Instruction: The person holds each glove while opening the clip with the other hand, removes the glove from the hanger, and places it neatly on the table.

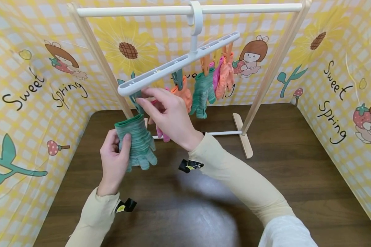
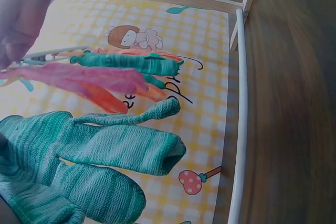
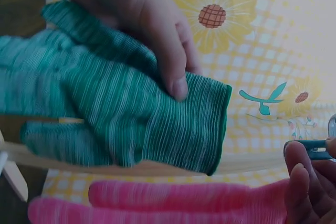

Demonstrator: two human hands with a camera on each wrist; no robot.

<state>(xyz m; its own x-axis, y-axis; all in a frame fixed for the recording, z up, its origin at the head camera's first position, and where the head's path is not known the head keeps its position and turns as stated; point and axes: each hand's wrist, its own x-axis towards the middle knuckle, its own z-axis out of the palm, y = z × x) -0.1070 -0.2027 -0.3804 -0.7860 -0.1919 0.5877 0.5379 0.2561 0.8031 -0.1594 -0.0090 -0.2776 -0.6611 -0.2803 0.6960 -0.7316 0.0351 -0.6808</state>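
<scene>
My left hand (image 1: 113,156) holds a striped green knit glove (image 1: 139,140) near its cuff, thumb across the front and the glove's fingers hanging down. In the right wrist view the thumb presses on the glove (image 3: 121,93) just behind the dark green cuff edge. With its fingertips, my right hand (image 1: 174,118) pinches a teal clothespin (image 1: 137,103) under the near left end of the white clip hanger (image 1: 160,73). A gap separates the cuff from the clothespin (image 3: 315,149) in the right wrist view. A pink glove (image 3: 178,203) hangs close by.
The hanger hooks over the white top bar (image 1: 136,11) of a wooden rack. Further along it hang another green glove (image 1: 203,92) and orange gloves (image 1: 226,77) on clothespins. Rack feet (image 1: 243,137) stand on the brown table (image 1: 296,178). Patterned cloth walls (image 1: 355,68) surround it.
</scene>
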